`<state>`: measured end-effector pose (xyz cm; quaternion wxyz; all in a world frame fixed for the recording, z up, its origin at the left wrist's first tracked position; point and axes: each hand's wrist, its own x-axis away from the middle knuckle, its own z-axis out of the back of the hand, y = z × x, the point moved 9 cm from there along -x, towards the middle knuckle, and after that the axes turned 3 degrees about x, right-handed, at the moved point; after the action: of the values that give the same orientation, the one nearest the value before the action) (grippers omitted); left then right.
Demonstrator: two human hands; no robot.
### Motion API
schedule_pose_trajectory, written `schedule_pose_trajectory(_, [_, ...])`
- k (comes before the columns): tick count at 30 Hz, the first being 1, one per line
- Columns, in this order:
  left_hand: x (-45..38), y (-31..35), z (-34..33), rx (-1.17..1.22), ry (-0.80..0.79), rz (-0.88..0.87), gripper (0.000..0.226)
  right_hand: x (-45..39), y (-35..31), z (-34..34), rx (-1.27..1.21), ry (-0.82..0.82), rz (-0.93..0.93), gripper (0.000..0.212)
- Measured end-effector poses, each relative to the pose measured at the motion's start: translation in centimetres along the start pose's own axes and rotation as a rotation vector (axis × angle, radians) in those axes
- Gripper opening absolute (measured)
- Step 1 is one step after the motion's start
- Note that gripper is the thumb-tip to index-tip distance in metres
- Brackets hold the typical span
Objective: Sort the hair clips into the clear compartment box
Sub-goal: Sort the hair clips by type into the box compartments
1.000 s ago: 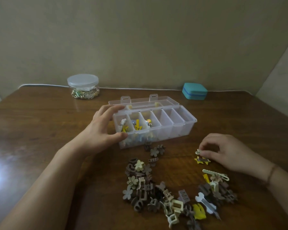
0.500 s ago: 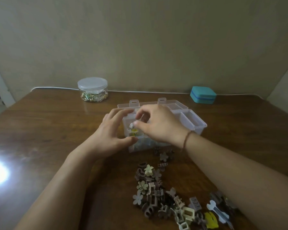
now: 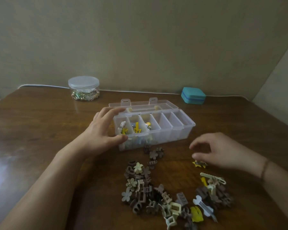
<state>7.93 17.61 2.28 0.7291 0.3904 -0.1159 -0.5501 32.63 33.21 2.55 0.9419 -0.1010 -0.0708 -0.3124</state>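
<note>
Wall [image 3: 140, 39]: plain beige, filling the upper half of the view; a second wall [image 3: 279, 75] meets it at the right.
Table [image 3: 32, 130]: dark brown wood, glossy, with a bright glare spot at its left edge; a white cable [image 3: 140, 92] runs along its far edge against the wall.
Box [image 3: 181, 130]: clear plastic, six compartments in a row, its lid folded open behind; the three compartments nearest the left fingers hold small yellow and pale clips, the other three look bare.
Pile of hair clips [image 3: 150, 190]: brown, beige and cream flower and claw shapes, on the table nearer the viewer than both sets of fingers.
Left hand [image 3: 103, 131]: fingers spread and curled round the left end of the box, thumb against its near corner, fingertips on its far rim.
Right hand [image 3: 221, 150]: blurred, thumb and forefinger apart in a loose open pinch, holding nothing.
Jar [image 3: 83, 88]: clear, lidded, with small trinkets inside, well beyond the left fingers.
Teal case [image 3: 193, 95]: closed, at the far edge, well beyond the right fingers.
Yellow star clip [image 3: 199, 164]: flat on the table, just under the right fingertips; contact cannot be told.
</note>
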Motion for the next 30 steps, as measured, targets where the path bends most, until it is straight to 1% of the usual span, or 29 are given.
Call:
schedule_pose_trajectory(2, [0.0, 0.0, 0.0, 0.005, -0.001, 0.002, 0.09, 0.6, 0.5, -1.0, 0.011, -0.031, 0.0, 0.027])
schedule_pose_trajectory(6, [0.0, 0.0, -0.1, 0.013, 0.001, -0.003, 0.088, 0.7, 0.6, -1.5, -0.016, 0.003, 0.016, 0.011])
schedule_pose_trajectory(9, [0.0, 0.1, 0.0, 0.013, 0.011, -0.008, 0.088, 0.1, -0.5, -0.5, 0.013, 0.018, 0.036, 0.006])
schedule_pose_trajectory(11, [0.1, 0.1, 0.0, 0.01, 0.014, -0.013, 0.087, -0.6, -2.6, 1.6, -0.057, 0.081, 0.09, 0.005])
schedule_pose_trajectory(14, [0.1, 0.1, 0.1, -0.002, 0.012, -0.009, 0.086, -1.6, -8.0, 6.2, -0.232, 0.274, 0.259, 0.007])
schedule_pose_trajectory(16, [0.2, 0.1, 0.2, -0.006, 0.01, -0.013, 0.086, -2.6, -11.5, 8.5, -0.325, 0.368, 0.342, 0.007])
schedule_pose_trajectory(18, [0.1, 0.1, 0.2, -0.009, 0.007, -0.014, 0.086, -4.3, -14.1, 9.3, -0.388, 0.385, 0.373, 0.008])
schedule_pose_trajectory(21, [0.1, 0.0, 0.2, -0.006, 0.009, -0.015, 0.085, -7.3, -16.5, 7.9, -0.434, 0.299, 0.364, 0.006])
schedule_pose_trajectory(25, [0.1, 0.0, 0.2, -0.021, -0.004, -0.004, 0.089, -9.0, -15.4, 5.8, -0.342, 0.289, 0.295, 0.007])
schedule_pose_trajectory(30, [0.0, 0.0, 0.1, -0.016, -0.018, 0.003, 0.087, -6.3, -10.8, 6.5, -0.299, 0.316, 0.262, 0.004])
